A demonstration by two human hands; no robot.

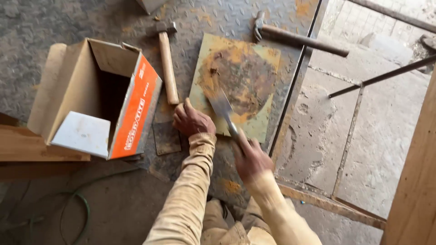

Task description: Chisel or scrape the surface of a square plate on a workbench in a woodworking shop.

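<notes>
Two hands, right hand fingers gripping scraper, blade pointing up-left across rusty plate, left hand fingers curled at plate's edge

Grey steel checker-plate floor sheet, diamond-embossed, rust-stained, bounded on the right by a thin dark edge strip. Rusty square metal plate with greenish-yellow paint lying flat at mid-sheet. Just left of that plate, a wooden-handled hammer with dark steel head, handle running toward the near edge. Just beyond the plate's far right corner, a second hammer with thick brown handle, crossing the edge strip. Well left of the plate, an open cardboard box with orange side panel, tipped on its side. Near the plate's lower left corner, a small dark flat metal square.
</notes>
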